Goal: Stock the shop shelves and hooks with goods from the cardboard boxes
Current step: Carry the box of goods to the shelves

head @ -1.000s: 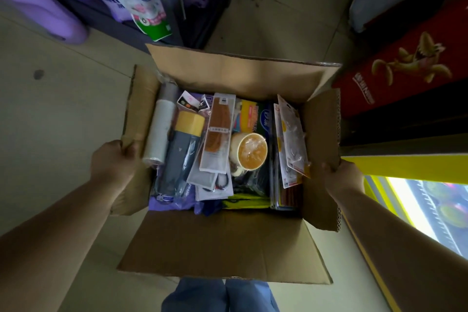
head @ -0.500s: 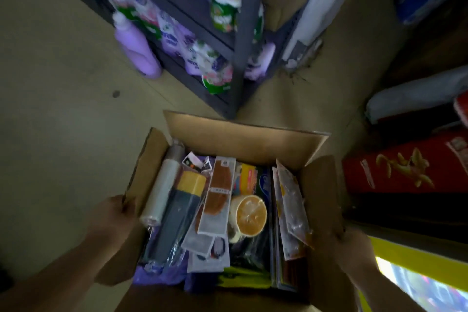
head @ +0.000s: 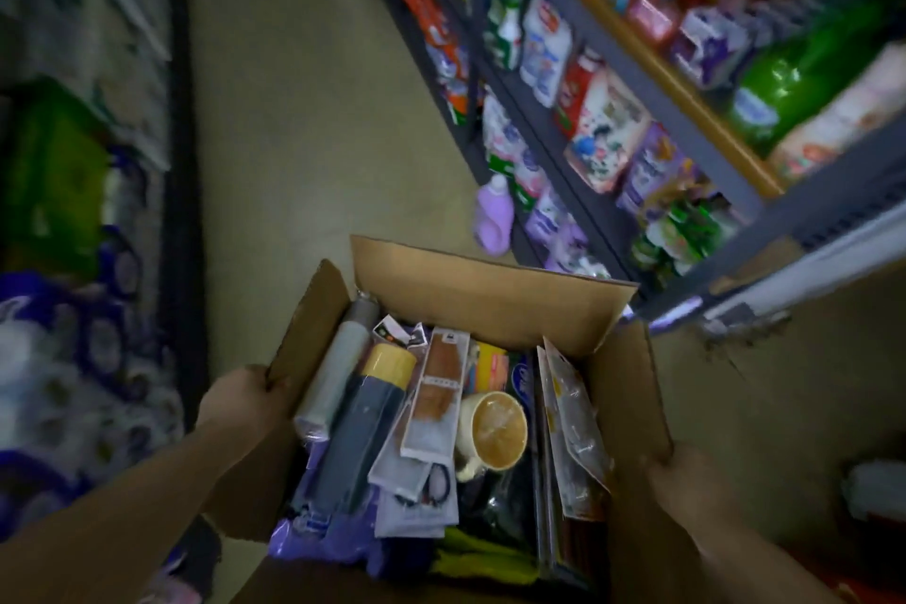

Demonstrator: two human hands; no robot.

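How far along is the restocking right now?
Done: the dark metal shelves already hold goods. In hand: left hand and right hand carry the open brown cardboard box by its side flaps. Left: everything inside, including the cream mug.

Two bare forearms enter from the lower corners of the frame, one from the lower left, one from the lower right. Neither carries a sleeve, watch, bracelet or glove as far as the picture reaches. The left hand (head: 240, 405) and the right hand (head: 686, 481) show no rings on the parts in view. Dim light and blur hide finer detail such as the nails.
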